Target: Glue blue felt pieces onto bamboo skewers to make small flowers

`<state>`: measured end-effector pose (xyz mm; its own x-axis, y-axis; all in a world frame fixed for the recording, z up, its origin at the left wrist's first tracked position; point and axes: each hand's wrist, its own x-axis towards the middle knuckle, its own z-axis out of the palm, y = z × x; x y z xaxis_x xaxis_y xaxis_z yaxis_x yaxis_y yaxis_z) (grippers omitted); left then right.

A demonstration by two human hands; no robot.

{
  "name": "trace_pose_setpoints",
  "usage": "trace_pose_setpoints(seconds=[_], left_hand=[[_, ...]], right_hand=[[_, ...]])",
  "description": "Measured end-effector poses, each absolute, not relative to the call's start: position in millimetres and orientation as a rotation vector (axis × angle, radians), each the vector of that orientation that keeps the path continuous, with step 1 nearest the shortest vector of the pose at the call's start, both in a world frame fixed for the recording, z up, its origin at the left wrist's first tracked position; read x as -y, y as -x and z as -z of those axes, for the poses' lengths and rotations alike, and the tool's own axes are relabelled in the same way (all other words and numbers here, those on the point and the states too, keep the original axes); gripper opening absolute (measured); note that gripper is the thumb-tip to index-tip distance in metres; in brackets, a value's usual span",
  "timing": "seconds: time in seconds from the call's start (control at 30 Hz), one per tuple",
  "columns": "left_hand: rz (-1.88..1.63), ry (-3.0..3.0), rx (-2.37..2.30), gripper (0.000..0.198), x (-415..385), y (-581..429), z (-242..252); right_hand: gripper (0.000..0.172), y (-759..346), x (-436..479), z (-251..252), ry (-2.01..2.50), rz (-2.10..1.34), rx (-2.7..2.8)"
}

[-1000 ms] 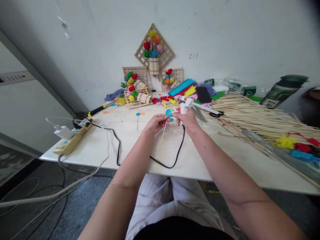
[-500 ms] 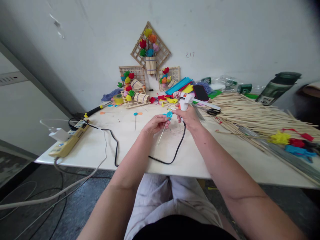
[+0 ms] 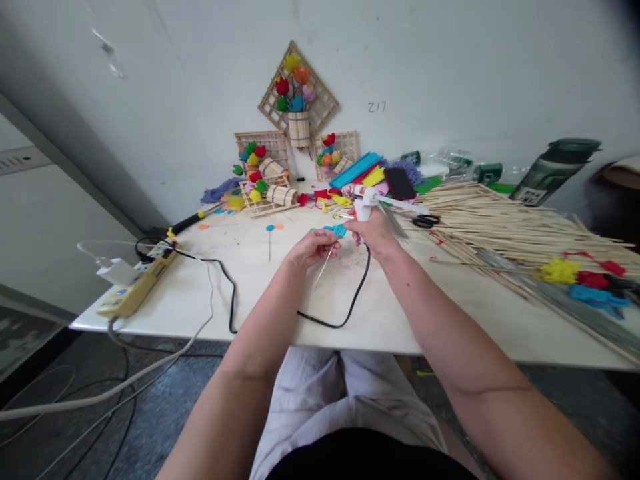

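My left hand (image 3: 315, 247) is closed on a blue craft flower (image 3: 339, 231) with a thin, pale stem that slants down towards me over the table. In my right hand (image 3: 373, 232) is a white glue gun (image 3: 364, 208), with a long white glue stick jutting from its back to the right. The gun's nozzle points left, just above the blue petals; whether it touches them I cannot tell. From the grip, a black cord (image 3: 345, 323) loops across the white table (image 3: 270, 300). A blue disc on a stem (image 3: 270, 228) lies left of my left hand.
Bamboo sticks (image 3: 490, 220) cover the table's right side, with black scissors (image 3: 426, 221) at their edge. Lattice frames with craft flowers (image 3: 299, 93) stand at the wall. On the left lies a power strip (image 3: 130, 293) with cables. A dark bottle (image 3: 555, 175) stands back right.
The blue petals have tilted flatter in my left hand, and more blue shows left of them. My right hand and the glue gun have shifted slightly. The view has moved a little.
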<state>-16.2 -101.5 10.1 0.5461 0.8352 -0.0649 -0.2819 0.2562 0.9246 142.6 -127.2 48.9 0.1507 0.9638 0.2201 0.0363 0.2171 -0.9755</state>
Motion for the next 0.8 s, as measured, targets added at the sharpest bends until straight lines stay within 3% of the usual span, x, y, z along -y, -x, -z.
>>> trace_pose_setpoints(seconds=[0.43,0.8], left_hand=[[-0.857,-1.056,-0.608,0.013,103.7,14.1,-11.1],[-0.998,-0.946,-0.591,0.011,109.0,7.5,-18.8]], right_hand=[[0.036,-143.6,127.3,-48.8,1.076,-0.959,1.202],[0.029,-142.8,133.6,-58.7,1.005,-1.0,1.09]])
